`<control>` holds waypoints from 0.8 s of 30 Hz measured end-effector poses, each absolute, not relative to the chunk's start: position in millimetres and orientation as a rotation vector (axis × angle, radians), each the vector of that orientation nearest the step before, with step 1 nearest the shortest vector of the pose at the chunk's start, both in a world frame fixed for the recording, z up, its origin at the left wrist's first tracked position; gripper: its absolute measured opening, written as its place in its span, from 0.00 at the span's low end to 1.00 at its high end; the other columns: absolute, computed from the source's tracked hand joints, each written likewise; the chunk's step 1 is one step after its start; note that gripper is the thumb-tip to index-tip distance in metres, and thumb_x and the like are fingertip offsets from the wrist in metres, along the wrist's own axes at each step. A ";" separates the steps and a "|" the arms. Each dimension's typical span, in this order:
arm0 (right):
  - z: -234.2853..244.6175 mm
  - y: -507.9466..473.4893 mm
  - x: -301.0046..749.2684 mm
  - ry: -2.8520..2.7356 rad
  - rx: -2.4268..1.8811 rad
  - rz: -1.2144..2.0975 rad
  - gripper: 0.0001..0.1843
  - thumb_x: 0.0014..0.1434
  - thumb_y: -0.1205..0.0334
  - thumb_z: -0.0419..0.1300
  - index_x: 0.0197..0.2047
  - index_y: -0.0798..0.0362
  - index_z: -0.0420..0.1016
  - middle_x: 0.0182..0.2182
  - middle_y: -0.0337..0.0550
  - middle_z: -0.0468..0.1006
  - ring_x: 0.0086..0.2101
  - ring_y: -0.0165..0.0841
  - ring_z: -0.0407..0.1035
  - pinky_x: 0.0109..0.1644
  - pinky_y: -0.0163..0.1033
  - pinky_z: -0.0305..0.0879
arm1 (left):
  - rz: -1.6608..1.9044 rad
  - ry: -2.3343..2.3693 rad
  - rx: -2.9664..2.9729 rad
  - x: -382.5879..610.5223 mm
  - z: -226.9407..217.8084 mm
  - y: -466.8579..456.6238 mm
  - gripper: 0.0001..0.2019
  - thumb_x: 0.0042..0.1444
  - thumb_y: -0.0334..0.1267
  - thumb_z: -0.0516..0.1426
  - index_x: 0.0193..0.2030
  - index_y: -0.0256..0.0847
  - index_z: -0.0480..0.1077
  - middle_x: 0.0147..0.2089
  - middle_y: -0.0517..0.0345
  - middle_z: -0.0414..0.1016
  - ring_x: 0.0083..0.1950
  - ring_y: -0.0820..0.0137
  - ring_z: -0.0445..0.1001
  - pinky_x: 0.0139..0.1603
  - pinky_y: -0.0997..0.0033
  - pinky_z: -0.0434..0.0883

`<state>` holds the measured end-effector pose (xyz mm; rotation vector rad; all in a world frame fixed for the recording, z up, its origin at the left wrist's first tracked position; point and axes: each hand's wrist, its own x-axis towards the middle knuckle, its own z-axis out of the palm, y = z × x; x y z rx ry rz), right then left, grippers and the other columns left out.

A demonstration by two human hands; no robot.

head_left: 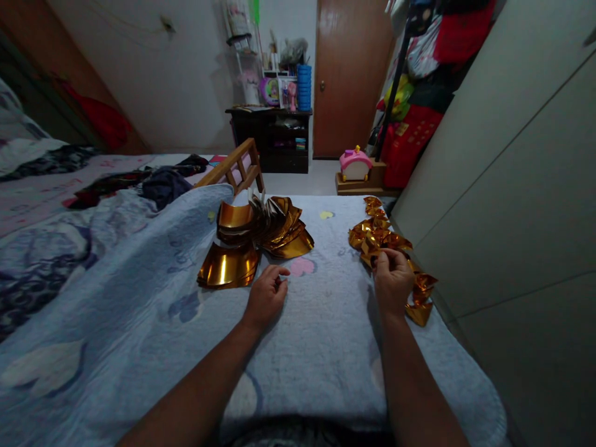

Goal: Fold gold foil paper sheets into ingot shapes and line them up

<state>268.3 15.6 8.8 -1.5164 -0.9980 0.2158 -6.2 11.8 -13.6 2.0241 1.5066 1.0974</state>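
Head cam: L hand (pixel 266 295) rests loosely curled, seemingly empty, on blanket (pixel 326 335) just beside flat gold sheets (pixel 228 267). R hand (pixel 392 279) pinches a folded piece (pixel 378 252) at the folded pile (pixel 372 231), apparently kept apart from the flat stock.

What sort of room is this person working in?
Most likely a home bedroom: a blue blanket covers a bed, clothes hang beside the wooden door, and a dark cabinet holds toys. The right hand grips folded gold paper.
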 end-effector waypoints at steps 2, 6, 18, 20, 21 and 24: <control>11.3 15.3 267.1 -0.989 -1.563 0.204 0.18 0.60 0.52 0.56 0.41 0.56 0.79 0.31 0.47 0.80 0.31 0.38 0.72 0.37 0.40 0.67 | 1.087 1.505 2.021 -6.0 -13.4 11.8 0.08 0.56 0.31 0.54 0.40 0.41 0.72 0.38 0.57 0.73 0.35 0.69 0.72 0.40 0.68 0.72; 13.2 15.9 268.1 -0.981 -1.643 0.150 0.15 0.57 0.53 0.57 0.35 0.56 0.79 0.27 0.45 0.79 0.28 0.37 0.71 0.35 0.40 0.65 | 1.069 1.505 2.026 -6.3 -14.1 12.0 0.08 0.56 0.31 0.54 0.40 0.41 0.72 0.38 0.57 0.73 0.35 0.69 0.72 0.41 0.68 0.71; 3.5 19.1 266.7 -0.988 -1.713 0.422 0.16 0.56 0.54 0.56 0.38 0.56 0.78 0.28 0.49 0.83 0.21 0.37 0.74 0.27 0.39 0.68 | 1.063 1.499 2.034 -5.9 -15.3 11.5 0.07 0.56 0.31 0.54 0.40 0.41 0.72 0.39 0.57 0.73 0.35 0.69 0.72 0.39 0.68 0.70; 1.2 18.9 265.3 -0.995 -1.703 0.423 0.15 0.56 0.54 0.56 0.37 0.56 0.77 0.28 0.49 0.83 0.22 0.38 0.75 0.27 0.39 0.68 | 1.063 1.501 2.036 -5.5 -15.1 11.5 0.07 0.56 0.31 0.54 0.40 0.42 0.72 0.38 0.57 0.73 0.34 0.69 0.71 0.39 0.68 0.70; -0.3 18.8 265.1 -1.003 -1.699 0.401 0.14 0.56 0.54 0.56 0.37 0.55 0.77 0.28 0.49 0.83 0.23 0.38 0.75 0.28 0.39 0.69 | 1.061 1.501 2.040 -5.4 -15.0 11.6 0.07 0.56 0.31 0.54 0.40 0.42 0.72 0.38 0.58 0.73 0.34 0.69 0.71 0.39 0.68 0.70; -4.1 18.2 266.3 -1.032 -1.718 0.293 0.13 0.57 0.54 0.56 0.36 0.54 0.76 0.26 0.48 0.82 0.25 0.39 0.75 0.31 0.40 0.69 | 1.051 1.496 2.054 -5.2 -14.4 11.5 0.07 0.56 0.31 0.54 0.39 0.42 0.72 0.37 0.58 0.73 0.34 0.69 0.71 0.39 0.67 0.70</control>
